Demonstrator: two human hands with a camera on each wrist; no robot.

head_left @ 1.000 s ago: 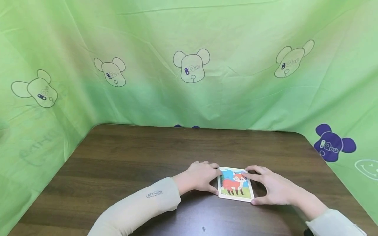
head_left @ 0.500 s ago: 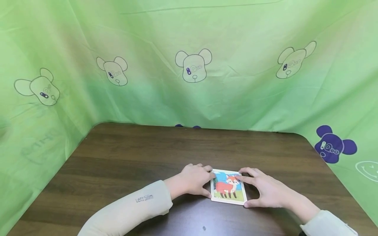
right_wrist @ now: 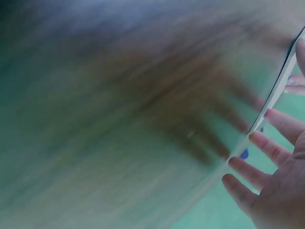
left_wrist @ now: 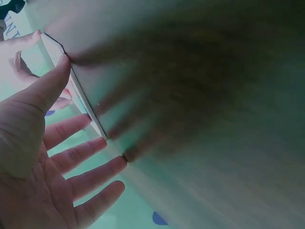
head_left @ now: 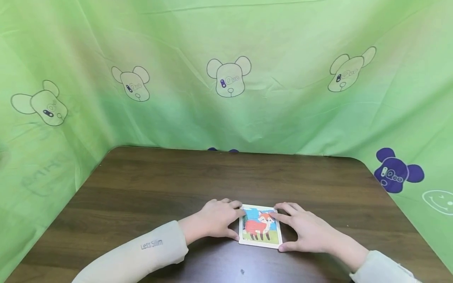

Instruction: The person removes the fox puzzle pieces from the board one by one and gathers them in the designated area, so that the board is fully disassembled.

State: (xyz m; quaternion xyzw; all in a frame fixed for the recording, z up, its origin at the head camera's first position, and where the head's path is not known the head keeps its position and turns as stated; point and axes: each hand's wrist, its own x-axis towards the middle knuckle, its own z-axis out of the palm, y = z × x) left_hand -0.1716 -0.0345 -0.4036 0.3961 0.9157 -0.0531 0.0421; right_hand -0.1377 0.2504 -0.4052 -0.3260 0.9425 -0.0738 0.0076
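Observation:
A thin white-framed picture board (head_left: 260, 226) with a red fox on it lies flat between the two hands in the head view. On its left edge, the left hand (head_left: 216, 219) rests with thumb at the near corner and fingertips near the far corner. Touching the right side is the right hand (head_left: 311, 230), its thumb at the near right corner and index fingertip over the frame. In the left wrist view, the fingers of the left hand (left_wrist: 52, 152) are spread and fairly straight along the board's edge (left_wrist: 86, 102). The right wrist view shows similarly spread fingers on the right hand (right_wrist: 281, 176).
A brown wood-grain table (head_left: 170, 177) lies under the hands, with a small mark (head_left: 242, 271) near the front. Behind it and at both sides hangs a green curtain (head_left: 177, 106) printed with bear heads.
The fox board has slid to the left across the table, with both hands moving along at its sides. The hands' hold on its edges looks much the same.

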